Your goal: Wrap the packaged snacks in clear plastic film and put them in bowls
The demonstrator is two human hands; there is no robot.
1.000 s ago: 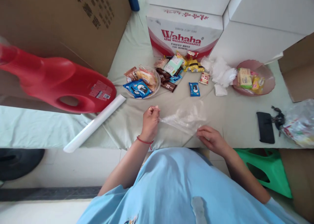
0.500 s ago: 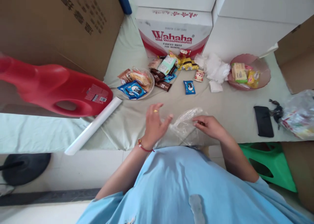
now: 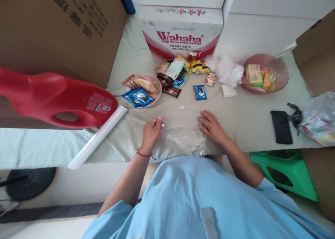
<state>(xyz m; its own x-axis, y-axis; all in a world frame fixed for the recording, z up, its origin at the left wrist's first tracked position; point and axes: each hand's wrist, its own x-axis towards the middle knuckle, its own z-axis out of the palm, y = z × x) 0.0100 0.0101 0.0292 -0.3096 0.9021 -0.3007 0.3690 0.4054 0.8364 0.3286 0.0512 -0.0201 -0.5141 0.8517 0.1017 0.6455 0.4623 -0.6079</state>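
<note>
A sheet of clear plastic film (image 3: 183, 125) lies crinkled on the cloth in front of me, its near corner hanging at the table edge. My left hand (image 3: 152, 132) pinches the film's left edge between thumb and fingers. On the other side, my right hand (image 3: 213, 128) rests with fingers apart at the film's right edge, touching it. Beyond the film is a round dish (image 3: 158, 98) heaped with wrapped snacks, among them blue packets (image 3: 138, 97). A single blue packet (image 3: 200, 92) and a small red-and-cream packet (image 3: 210, 79) lie on the cloth.
Left: a white roll (image 3: 98, 137) and a red jug (image 3: 60, 99) on its side. At the back, a Wahaha carton (image 3: 180, 31) stands behind piled snacks (image 3: 174, 71). Right: crumpled white tissue (image 3: 229, 71), a pink bowl (image 3: 284, 80) with packets, a black phone (image 3: 281, 127), a green stool (image 3: 300, 178).
My left hand has moved left and closed on the film's edge. The film is now spread wider. My right hand has shifted forward and its fingers have opened from a pinch.
</note>
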